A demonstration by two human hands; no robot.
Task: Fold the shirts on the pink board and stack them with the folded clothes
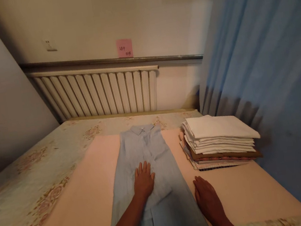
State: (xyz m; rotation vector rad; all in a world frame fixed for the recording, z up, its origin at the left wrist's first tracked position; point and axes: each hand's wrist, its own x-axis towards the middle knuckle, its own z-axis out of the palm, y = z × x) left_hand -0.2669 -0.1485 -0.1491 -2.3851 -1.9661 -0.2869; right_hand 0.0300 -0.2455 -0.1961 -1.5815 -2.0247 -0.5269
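Observation:
A light blue collared shirt, with no sleeves showing, lies front up and lengthwise, its collar toward the wall. My left hand presses flat on its front with the fingers spread. Beside the garment's right edge, my right hand rests palm down, fingers stretched out and close together. Neither hand grips anything. The shirt's lower end runs out of view at the bottom of the picture.
Under the shirt is a pink sheet on a floral tablecloth. A stack of folded cloths, white on top, stands to the right. Behind are a radiator and wall; a blue curtain hangs at the right.

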